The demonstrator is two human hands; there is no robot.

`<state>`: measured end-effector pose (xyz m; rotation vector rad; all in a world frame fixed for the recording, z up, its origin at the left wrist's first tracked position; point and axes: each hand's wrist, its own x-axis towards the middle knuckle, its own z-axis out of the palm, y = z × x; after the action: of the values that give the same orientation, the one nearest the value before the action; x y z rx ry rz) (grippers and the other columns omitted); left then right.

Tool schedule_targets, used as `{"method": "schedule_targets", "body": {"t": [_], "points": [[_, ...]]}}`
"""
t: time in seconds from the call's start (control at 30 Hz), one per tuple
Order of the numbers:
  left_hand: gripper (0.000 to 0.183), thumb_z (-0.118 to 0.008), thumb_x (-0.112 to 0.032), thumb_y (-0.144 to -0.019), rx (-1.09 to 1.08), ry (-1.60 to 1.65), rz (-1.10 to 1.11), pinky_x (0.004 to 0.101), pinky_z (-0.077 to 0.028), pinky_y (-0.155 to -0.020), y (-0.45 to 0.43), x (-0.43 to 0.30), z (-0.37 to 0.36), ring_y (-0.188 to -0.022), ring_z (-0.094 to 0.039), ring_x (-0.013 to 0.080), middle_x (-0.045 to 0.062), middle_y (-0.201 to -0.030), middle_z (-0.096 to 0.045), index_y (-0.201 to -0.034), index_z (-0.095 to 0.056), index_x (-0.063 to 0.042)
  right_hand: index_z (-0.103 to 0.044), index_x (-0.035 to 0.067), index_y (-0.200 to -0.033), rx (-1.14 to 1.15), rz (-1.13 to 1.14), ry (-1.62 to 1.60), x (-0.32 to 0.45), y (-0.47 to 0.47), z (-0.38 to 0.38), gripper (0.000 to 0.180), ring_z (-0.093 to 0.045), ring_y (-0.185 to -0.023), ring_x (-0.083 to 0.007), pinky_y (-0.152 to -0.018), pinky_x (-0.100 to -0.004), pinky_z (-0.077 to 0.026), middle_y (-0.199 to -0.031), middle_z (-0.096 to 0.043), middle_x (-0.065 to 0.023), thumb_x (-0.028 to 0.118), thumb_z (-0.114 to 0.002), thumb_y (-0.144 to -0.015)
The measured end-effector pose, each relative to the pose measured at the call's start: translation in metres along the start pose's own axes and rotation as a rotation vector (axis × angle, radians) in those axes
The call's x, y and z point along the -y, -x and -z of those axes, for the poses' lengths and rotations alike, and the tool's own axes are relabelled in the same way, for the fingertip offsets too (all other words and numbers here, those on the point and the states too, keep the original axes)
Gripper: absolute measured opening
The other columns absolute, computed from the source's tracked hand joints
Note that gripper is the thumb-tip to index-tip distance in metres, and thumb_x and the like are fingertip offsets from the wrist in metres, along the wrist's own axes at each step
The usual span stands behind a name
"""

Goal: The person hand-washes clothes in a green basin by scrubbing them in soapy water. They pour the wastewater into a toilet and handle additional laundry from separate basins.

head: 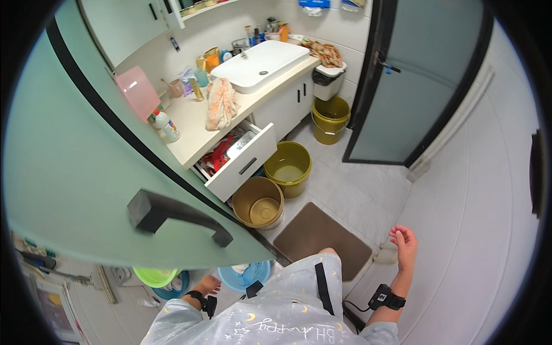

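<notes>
My left hand [210, 285] hangs low beside a light blue basin [264, 272] with cloth in it, below the black handle [181, 213] of a frosted glass door. It holds nothing that I can see. Near the white wall on the right is my right hand [403, 237], empty, its fingers curled loosely and slightly apart. Ahead of me a brown mat [321, 237] lies on the tiled floor. A white drawer [241, 161] under the counter is pulled out, with red items and a clear-topped box inside.
A brown bucket [239, 200] and two olive buckets [288, 189] [330, 137] stand along the vanity. The counter [196, 142] bears a white sink [258, 64], a towel [221, 105] and bottles. A second glass door [414, 95] is at the back right. A green basin [156, 278] lies left.
</notes>
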<state>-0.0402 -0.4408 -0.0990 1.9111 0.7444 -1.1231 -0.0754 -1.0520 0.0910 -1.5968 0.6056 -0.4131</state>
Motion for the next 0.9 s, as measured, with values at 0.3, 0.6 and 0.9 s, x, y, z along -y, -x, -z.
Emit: {"method": "schedule_targets", "body": {"t": [0.3, 0.6, 0.9], "points": [[0.019, -0.05, -0.019, -0.082, 0.083, 0.337, 0.342, 0.0381, -0.052, -0.059, 0.008, 0.026, -0.076, -0.074, -0.06, 0.0241, 0.009, -0.085, -0.06, -0.09, -0.057, -0.003, -0.055, 0.001, -0.099, 0.195, 0.109, 0.048, 0.02, -0.235, -0.01, 0.017, -0.06, -0.083, -0.0156, -0.07, -0.0267, -0.048, -0.094, -0.061, -0.0085, 0.011, -0.052, -0.085], [0.018, -0.046, -0.015, -0.083, 0.244, 0.374, 0.33, 0.0367, -0.053, -0.059, 0.046, -0.161, -0.145, -0.073, -0.061, 0.0245, 0.01, -0.084, -0.06, -0.091, -0.057, -0.001, -0.057, 0.002, -0.102, 0.075, 0.412, 0.147, 0.059, -0.44, -0.036, 0.021, -0.056, -0.085, -0.0133, -0.07, -0.0241, -0.046, -0.095, -0.058, -0.0054, 0.01, -0.055, -0.083], [0.018, -0.043, -0.01, -0.085, 0.323, 0.436, 0.293, 0.0353, -0.054, -0.059, 0.013, -0.258, -0.165, -0.073, -0.062, 0.0249, 0.011, -0.083, -0.06, -0.091, -0.056, 0.001, -0.045, 0.005, -0.121, -0.142, 0.874, 0.613, 0.121, -0.606, -0.096, 0.044, -0.039, -0.116, -0.0303, -0.099, -0.04, -0.027, -0.123, -0.045, -0.0143, 0.027, -0.054, -0.084]]}}
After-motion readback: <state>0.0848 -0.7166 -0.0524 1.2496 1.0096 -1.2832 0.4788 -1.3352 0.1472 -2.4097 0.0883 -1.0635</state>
